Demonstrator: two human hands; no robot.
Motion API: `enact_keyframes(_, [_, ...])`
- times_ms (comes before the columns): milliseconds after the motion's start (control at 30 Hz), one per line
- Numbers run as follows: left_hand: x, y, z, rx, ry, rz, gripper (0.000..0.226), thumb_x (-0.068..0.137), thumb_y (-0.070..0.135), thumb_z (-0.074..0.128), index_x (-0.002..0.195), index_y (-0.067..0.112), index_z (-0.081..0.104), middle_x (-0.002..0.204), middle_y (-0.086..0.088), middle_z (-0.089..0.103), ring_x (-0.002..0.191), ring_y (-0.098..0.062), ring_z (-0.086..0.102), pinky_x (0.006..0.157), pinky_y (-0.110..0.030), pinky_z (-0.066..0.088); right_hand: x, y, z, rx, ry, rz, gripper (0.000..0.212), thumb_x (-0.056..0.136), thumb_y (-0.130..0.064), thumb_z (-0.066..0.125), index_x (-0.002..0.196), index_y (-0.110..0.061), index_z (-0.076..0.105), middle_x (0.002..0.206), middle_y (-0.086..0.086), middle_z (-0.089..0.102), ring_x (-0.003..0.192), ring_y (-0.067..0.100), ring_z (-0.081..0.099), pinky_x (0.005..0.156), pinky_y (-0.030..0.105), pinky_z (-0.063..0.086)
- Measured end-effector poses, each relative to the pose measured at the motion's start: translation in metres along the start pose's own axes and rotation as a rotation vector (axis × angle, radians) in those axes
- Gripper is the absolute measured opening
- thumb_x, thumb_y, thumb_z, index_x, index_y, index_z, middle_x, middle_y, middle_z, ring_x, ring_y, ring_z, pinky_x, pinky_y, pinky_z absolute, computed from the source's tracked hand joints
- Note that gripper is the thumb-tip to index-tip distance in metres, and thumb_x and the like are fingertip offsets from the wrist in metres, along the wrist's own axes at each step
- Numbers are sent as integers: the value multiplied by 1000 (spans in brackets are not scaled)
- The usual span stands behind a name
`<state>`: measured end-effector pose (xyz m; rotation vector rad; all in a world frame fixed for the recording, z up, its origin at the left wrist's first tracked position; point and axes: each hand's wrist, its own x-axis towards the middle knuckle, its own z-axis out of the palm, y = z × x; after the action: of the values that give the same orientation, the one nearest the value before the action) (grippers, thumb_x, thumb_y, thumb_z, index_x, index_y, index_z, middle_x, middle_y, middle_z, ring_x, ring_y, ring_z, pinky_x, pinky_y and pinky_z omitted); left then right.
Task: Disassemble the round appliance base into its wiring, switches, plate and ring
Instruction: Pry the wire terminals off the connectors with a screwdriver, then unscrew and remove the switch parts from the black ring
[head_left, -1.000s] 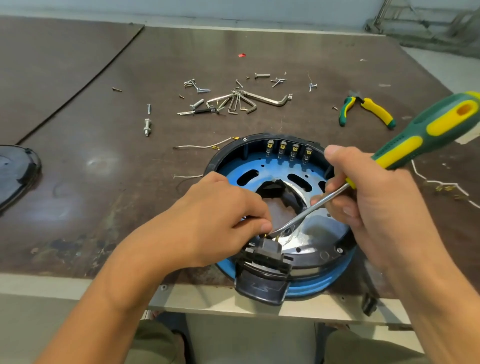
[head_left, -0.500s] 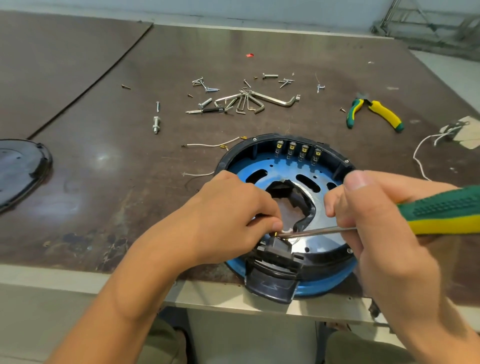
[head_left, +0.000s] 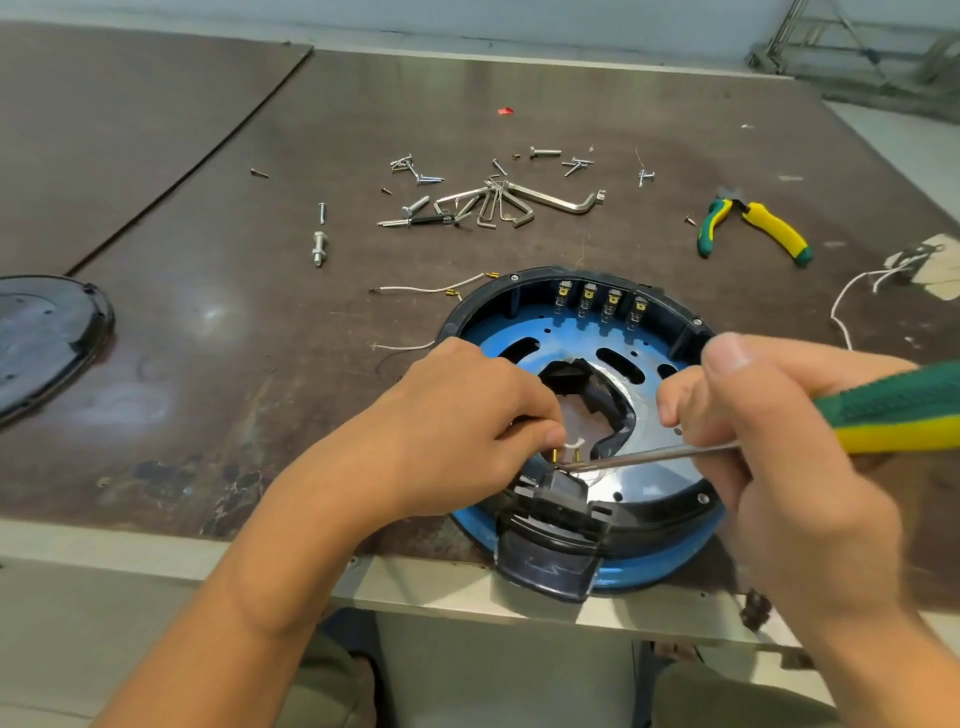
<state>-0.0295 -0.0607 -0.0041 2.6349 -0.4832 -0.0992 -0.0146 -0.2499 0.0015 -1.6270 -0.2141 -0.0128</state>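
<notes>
Blue-and-black round base (head_left: 530, 327), green-and-yellow screwdriver handle (head_left: 898, 418) and pliers (head_left: 753, 226), brown table (head_left: 260, 322)

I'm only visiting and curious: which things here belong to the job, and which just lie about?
In use: round blue-and-black appliance base; black switch block at its near rim; green-and-yellow screwdriver.
Lying about: green-and-yellow pliers; silver hex keys; loose silver screws.

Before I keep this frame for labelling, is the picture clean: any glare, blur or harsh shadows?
Head view: mostly sharp and evenly lit, with only faint shadows. Head view: soft glare on the table left of the base, and a brighter sheen on the shiny plate. Head view: the right hand and screwdriver handle, nearest the lens, look slightly blurred.
</notes>
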Motion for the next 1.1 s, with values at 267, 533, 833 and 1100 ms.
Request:
enact_keyframes(267, [3, -5, 3, -187, 91, -32, 23, 103, 34, 53, 97, 31, 75, 82, 8, 71, 77, -11, 65, 75, -41, 53, -1, 8, -11, 169, 120, -204, 38, 81, -42, 66, 49, -21, 59, 46, -9, 50, 46, 16, 49, 63, 48, 45])
enact_keyframes(533, [11, -2, 2, -337, 582, -110, 22, 98, 8, 61, 114, 14, 75, 92, 8, 69, 89, 1, 62, 80, -8, 46, 7, 15, -12, 40, 180, -246, 46, 93, -56, 64, 62, -23, 62, 56, 14, 50, 50, 20, 49, 52, 30, 41])
enact_keyframes(833, [4, -53, -18, -814, 1038, -251, 21, 98, 12, 60, 108, 22, 75, 87, 1, 77, 61, -9, 57, 67, -28, 57, 18, 21, -21, 91, 127, -261, 43, 93, -54, 67, 68, -19, 61, 58, 4, 52, 54, 22, 48, 50, 25, 39])
enact_keyframes(1100, [9, -75, 1, -280, 559, -423, 52, 105, 21, 52, 155, 20, 39, 145, 5, 57, 129, -8, 53, 110, -25, 36, 26, 17, -34, -23, 81, -328, 39, 100, -37, 67, 72, -10, 61, 58, 11, 55, 49, 14, 45, 51, 18, 39])
